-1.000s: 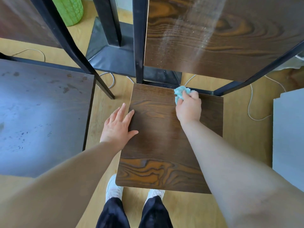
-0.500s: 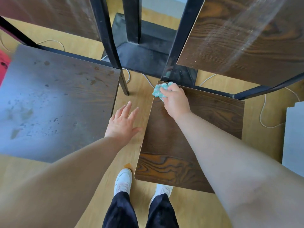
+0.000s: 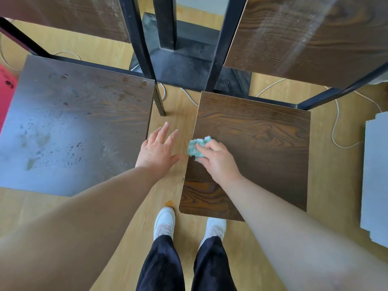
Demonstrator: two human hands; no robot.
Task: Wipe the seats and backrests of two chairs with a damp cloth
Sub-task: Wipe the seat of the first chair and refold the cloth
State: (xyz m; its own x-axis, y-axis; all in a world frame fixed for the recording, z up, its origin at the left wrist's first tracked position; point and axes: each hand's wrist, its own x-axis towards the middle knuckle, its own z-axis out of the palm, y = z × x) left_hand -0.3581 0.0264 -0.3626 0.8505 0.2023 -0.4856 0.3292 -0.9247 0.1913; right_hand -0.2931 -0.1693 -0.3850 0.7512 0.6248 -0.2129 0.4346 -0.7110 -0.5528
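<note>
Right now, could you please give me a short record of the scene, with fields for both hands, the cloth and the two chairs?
right hand: grips the cloth and presses it on the right seat, near that seat's left edge
left hand: fingers spread, holds nothing, over the floor gap between the seats
cloth: teal, bunched up
right seat: dark wood grain, no spots visible
left seat: many spots and smears, partly under glare
right backrest: pale streaks across it

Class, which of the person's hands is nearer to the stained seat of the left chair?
Left. The left hand is over the floor just beside the stained seat; the right hand grips the cloth on the other seat.
</note>
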